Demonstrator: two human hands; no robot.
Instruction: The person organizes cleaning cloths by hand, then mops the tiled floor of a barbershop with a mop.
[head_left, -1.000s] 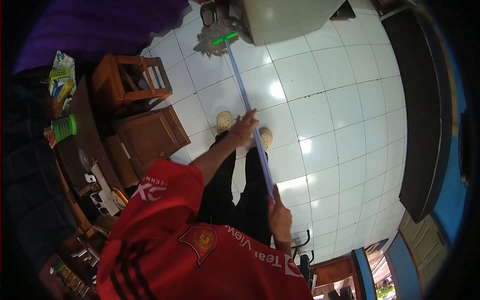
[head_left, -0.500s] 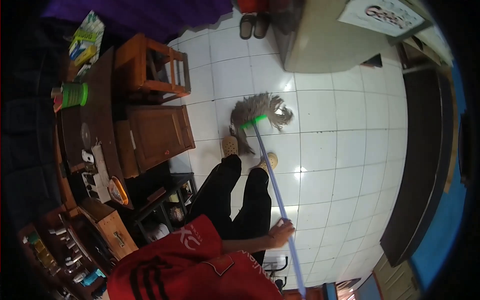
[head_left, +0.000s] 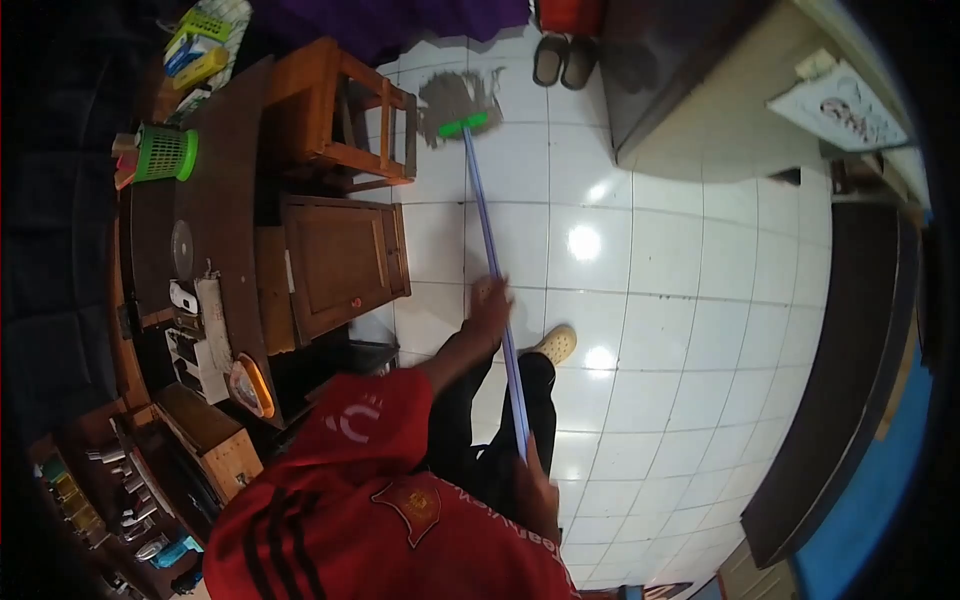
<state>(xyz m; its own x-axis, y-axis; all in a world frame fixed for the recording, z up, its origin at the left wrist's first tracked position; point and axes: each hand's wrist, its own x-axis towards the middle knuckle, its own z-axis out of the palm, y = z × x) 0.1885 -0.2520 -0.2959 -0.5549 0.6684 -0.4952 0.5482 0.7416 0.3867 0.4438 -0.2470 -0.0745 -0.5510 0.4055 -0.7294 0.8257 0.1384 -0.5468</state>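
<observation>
A mop with a grey string head [head_left: 455, 97], a green clamp [head_left: 463, 125] and a long pale-blue handle [head_left: 481, 205] reaches away from me over the white tiles. Its strings lie spread on the floor beside a wooden stool. My left hand [head_left: 490, 312] is closed round the middle of the handle, slightly blurred. Closer to my body, my right hand [head_left: 537, 490] grips the upper end of the handle, its fingers partly hidden. One beige clog [head_left: 556, 345] shows on my right foot; my left hand mostly covers the other.
On the left stand the wooden stool [head_left: 330, 120], a wooden cabinet [head_left: 345, 265] and a dark table [head_left: 225, 190] bearing a green basket [head_left: 165, 153]. Dark sandals [head_left: 565, 62] lie near the purple curtain [head_left: 440, 25]. A long dark bench [head_left: 825, 380] lines the right side.
The mop head has moved away and to the left, toward the stool and curtain. My left hand has moved forward with the handle, and my right hand has come into view on it.
</observation>
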